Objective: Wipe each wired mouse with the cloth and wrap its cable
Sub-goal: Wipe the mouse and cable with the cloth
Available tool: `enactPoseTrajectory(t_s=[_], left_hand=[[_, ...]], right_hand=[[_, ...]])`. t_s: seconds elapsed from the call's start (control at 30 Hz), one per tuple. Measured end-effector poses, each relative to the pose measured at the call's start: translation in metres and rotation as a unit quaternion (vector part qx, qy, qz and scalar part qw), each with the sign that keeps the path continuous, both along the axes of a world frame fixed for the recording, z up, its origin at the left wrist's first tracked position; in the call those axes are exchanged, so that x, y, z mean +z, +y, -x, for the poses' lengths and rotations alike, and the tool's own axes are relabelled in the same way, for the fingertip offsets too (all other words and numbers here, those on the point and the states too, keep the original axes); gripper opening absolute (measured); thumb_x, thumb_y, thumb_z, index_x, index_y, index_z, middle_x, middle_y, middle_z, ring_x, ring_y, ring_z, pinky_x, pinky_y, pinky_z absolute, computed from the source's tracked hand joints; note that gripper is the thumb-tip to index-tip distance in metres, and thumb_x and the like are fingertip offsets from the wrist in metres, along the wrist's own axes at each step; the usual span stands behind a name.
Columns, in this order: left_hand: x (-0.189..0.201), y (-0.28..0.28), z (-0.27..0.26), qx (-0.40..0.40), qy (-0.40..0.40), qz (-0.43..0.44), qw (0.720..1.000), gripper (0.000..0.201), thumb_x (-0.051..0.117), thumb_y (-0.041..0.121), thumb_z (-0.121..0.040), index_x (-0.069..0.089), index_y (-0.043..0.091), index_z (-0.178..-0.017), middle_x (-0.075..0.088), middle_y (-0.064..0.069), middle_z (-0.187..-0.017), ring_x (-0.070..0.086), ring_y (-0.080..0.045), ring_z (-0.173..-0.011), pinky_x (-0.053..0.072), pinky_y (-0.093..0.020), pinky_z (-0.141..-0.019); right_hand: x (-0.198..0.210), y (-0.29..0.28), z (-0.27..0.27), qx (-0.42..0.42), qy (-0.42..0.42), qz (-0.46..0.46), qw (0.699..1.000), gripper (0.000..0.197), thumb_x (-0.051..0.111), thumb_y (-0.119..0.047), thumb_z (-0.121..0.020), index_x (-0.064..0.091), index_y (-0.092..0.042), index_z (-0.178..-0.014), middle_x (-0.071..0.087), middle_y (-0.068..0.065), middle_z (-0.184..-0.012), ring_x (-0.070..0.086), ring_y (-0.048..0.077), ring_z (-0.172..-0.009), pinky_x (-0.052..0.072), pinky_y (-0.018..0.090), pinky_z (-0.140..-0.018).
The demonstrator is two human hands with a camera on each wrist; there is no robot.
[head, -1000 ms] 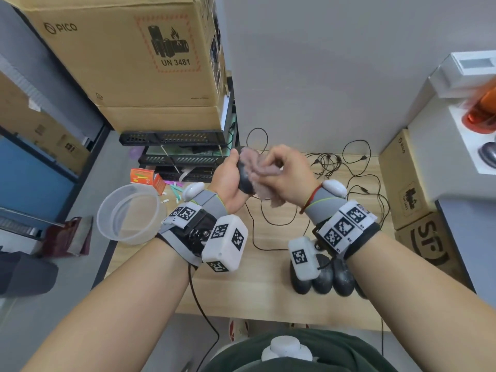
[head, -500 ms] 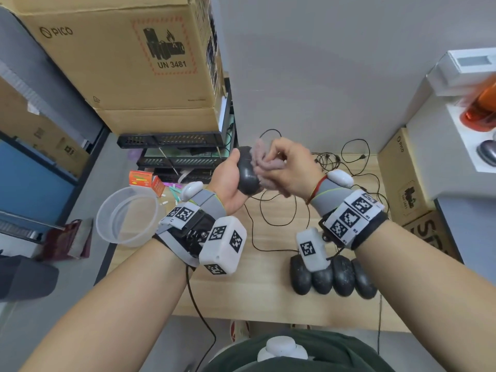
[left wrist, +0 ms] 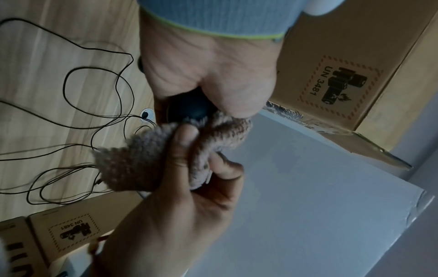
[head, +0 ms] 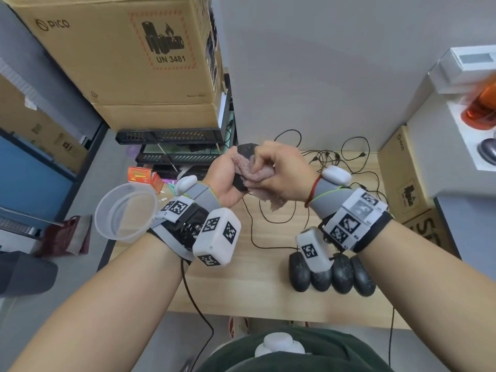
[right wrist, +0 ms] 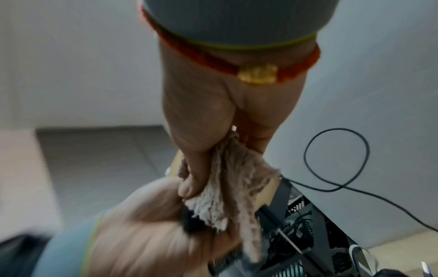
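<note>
Above the wooden worktop (head: 228,285), the left hand (head: 222,178) has its grip wrapped around a black mouse (head: 248,151), held up in the air. The right hand (head: 281,170) grips a bunched pinkish cloth (head: 255,170), pressing it against the mouse. Four more mice (head: 332,272) lie side by side near the worktop's front edge, and loose cables (head: 330,159) sprawl behind.

Head view: bright, even, diffuse lighting with soft shadows on the bench (head: 241,285); straight edges bow outward toward the frame borders, and an orange object (head: 481,108) at the right edge is smeared by blur. Left wrist view: dim and underexposed, with the right hand (left wrist: 180,211) in shadow. Right wrist view: soft overall; the left hand (right wrist: 147,238) is heavily motion-blurred.
</note>
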State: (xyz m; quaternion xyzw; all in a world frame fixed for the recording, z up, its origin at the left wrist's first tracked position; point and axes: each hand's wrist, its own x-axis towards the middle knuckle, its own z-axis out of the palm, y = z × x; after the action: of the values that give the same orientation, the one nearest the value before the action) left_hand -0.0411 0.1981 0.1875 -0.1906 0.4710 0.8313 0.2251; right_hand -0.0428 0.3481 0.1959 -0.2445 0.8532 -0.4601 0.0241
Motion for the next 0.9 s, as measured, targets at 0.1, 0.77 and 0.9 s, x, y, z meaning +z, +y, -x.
enactPoseTrajectory(t_s=[0.1,0.77,0.9], left_hand=[[0.007,0.003,-0.003,-0.020,0.011,0.042,0.999,0.046,0.030,0.032,-0.109,0.064,0.006,-0.093,0.063,-0.012,-0.075,0.060,-0.023,-0.057,0.051,-0.029,-0.055],[0.019,0.009,-0.004,-0.033,0.016,0.090,0.995,0.035,0.037,0.037,-0.109,0.061,0.012,-0.106,0.065,-0.011,-0.090,0.063,-0.023,-0.070,0.054,-0.031,-0.061],[0.016,0.005,-0.002,-0.048,0.014,0.096,0.994,0.035,0.038,0.039,-0.108,0.062,0.015,-0.106,0.065,-0.012,-0.090,0.063,-0.025,-0.065,0.052,-0.031,-0.058]], right_hand=[[-0.003,0.020,0.026,-0.117,-0.072,0.067,0.988,0.037,0.087,-0.023,-0.071,0.051,-0.027,-0.065,0.056,-0.007,-0.069,0.052,0.013,-0.059,0.046,0.034,-0.061],[-0.014,0.017,0.018,-0.137,-0.072,0.080,0.985,0.029,0.083,-0.041,-0.068,0.056,-0.030,-0.063,0.063,-0.008,-0.067,0.059,0.012,-0.068,0.050,0.030,-0.067],[-0.013,0.016,0.024,-0.133,-0.074,0.061,0.986,0.034,0.086,-0.035,-0.069,0.054,-0.026,-0.061,0.059,-0.012,-0.063,0.054,0.007,-0.063,0.045,0.026,-0.062]])
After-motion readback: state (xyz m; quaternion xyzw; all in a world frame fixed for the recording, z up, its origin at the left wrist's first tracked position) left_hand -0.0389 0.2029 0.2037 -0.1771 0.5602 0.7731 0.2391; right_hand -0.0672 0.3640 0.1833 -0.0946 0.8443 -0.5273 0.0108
